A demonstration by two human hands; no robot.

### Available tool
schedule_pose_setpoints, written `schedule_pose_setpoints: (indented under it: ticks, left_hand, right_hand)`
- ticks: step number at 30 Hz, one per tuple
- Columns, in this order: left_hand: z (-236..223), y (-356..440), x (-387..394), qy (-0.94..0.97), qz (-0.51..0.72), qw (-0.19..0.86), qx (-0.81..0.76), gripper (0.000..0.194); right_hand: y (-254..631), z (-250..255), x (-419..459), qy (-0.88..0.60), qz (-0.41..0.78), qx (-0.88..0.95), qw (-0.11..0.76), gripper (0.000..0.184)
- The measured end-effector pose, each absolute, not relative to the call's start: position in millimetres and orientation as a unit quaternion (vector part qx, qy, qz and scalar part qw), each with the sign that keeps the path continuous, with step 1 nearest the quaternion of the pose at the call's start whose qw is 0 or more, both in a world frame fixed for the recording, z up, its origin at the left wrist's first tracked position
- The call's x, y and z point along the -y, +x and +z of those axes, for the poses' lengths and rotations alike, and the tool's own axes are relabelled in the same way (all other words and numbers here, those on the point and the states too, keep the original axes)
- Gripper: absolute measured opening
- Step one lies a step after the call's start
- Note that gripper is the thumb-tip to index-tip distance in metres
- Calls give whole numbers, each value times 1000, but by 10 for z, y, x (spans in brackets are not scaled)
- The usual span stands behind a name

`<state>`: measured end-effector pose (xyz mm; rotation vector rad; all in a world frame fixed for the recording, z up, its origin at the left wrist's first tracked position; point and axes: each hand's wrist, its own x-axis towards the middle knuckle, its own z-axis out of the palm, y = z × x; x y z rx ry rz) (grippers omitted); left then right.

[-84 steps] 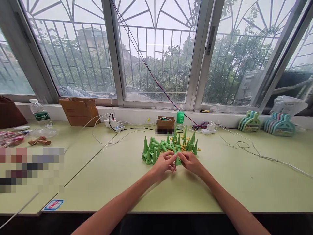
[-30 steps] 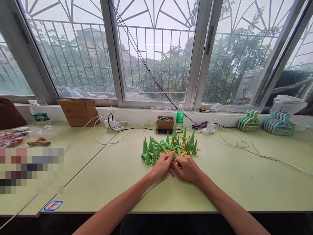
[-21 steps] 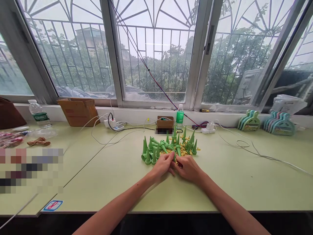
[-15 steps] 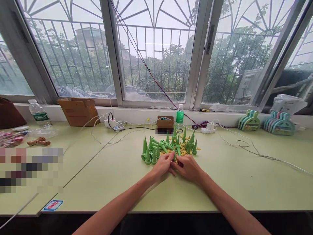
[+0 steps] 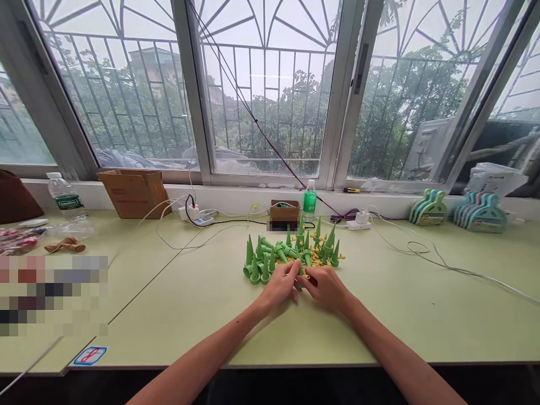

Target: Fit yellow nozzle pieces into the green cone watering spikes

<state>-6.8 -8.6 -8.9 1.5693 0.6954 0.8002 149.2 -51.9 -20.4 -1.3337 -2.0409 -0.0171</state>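
My left hand (image 5: 279, 288) is closed around a green plastic watering spike (image 5: 301, 270), most of it hidden by the fingers. My right hand (image 5: 329, 288) meets it from the other side, fingers pinched at a small yellow valve piece (image 5: 306, 277) by the spike. Just beyond both hands lies a cluster of similar green spikes (image 5: 255, 272), some standing point up and others lying on their sides. Loose yellow valve pieces (image 5: 287, 262) are heaped among them, and some spikes at the right have yellow pieces at their sides.
Behind the cluster stand a small brown box (image 5: 285, 212) and a green-labelled bottle (image 5: 310, 201). A larger cardboard box (image 5: 134, 194) is at the back left. White cables (image 5: 464, 271) cross the table's right side; green hangers (image 5: 429, 208) stand near the windowsill.
Both hands stay together at the same place. The yellow piece between them has tilted slightly, and the fingers have shifted a little around it.
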Motion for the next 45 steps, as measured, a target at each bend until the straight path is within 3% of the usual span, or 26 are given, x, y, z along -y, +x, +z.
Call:
schedule_pose_setpoints:
  ticks: [8, 14, 24, 30, 39, 45]
  left_hand:
    - [-27, -108, 120, 794, 398, 314, -335, 35]
    - [-28, -118, 102, 808, 416, 208, -361, 35]
    - [-150, -122, 47, 829, 361, 216, -370, 24]
    - [-135, -129, 62, 829, 362, 223, -363, 21]
    - [-72, -119, 70, 782, 441, 238, -369, 39]
    - [-97, -98, 99, 831, 396, 246, -302, 42]
  right_hand:
    - [1554, -180, 500, -508, 24, 787, 349, 33]
    - [1683, -193, 454, -525, 55, 760, 379, 26]
    - [1767, -252, 342, -605, 10, 676, 422, 26]
    - [1767, -236, 342, -635, -18, 661, 400, 41]
    - [1796, -275, 310, -664, -26, 653, 364, 35]
    - [1813, -250, 317, -654, -12, 661, 368, 34]
